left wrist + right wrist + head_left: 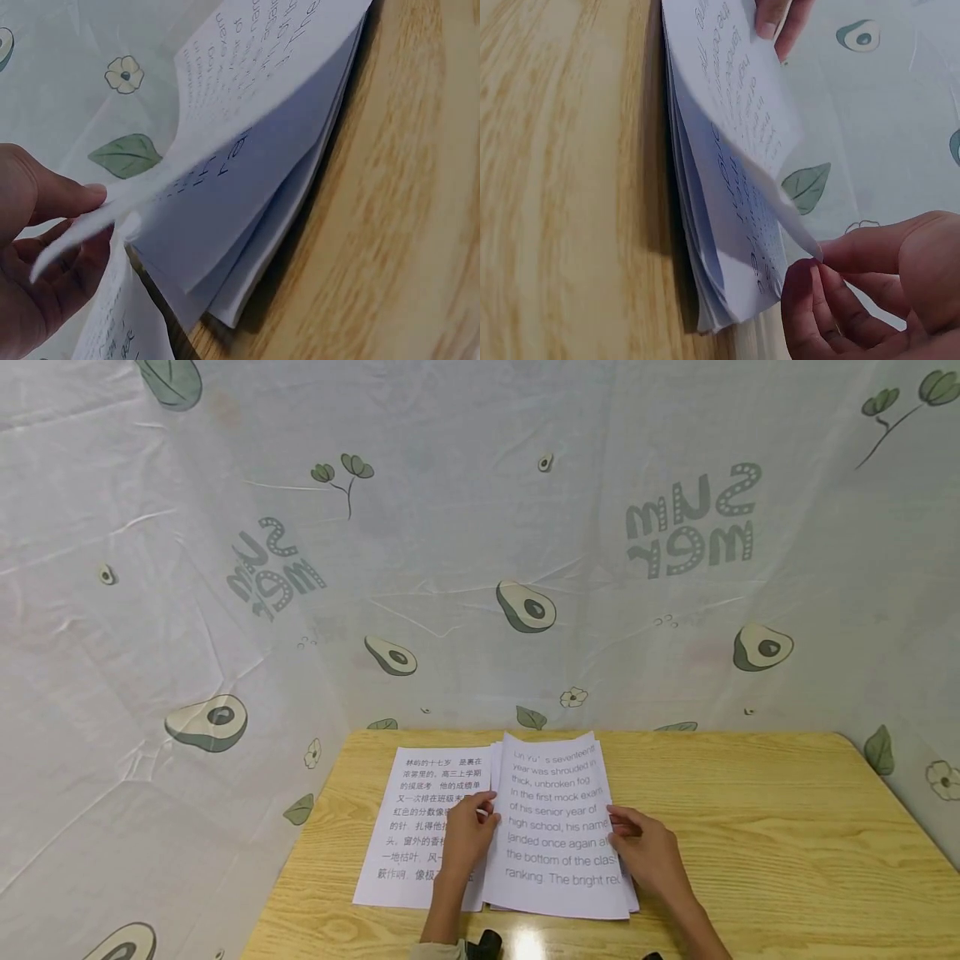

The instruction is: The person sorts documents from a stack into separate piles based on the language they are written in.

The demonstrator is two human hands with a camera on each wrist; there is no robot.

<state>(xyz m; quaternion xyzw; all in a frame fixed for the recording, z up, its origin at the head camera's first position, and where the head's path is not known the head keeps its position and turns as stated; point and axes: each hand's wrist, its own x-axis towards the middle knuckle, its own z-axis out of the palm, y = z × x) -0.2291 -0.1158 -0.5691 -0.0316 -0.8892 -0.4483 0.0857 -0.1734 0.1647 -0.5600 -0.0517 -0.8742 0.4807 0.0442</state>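
Note:
A sheet of paper (555, 827) with large English print is lifted at its sides above a stack of printed sheets (697, 247). By its left edge the left hand (471, 831) pinches it between thumb and fingers. On the opposite edge, the right hand (647, 847) pinches the same sheet, and the right wrist view shows thumb and fingertips meeting at the paper's rim. The sheet bows between the hands in the left wrist view. A sheet with Chinese print (405, 827) lies flat to the left, partly covered by the left hand and forearm.
The sheets lie on a light wood-grain table (765, 827). Behind and to the left hangs a pale cloth (450, 527) printed with avocados, leaves and flowers. Dark wrist devices (489, 943) show at the bottom edge of the head view.

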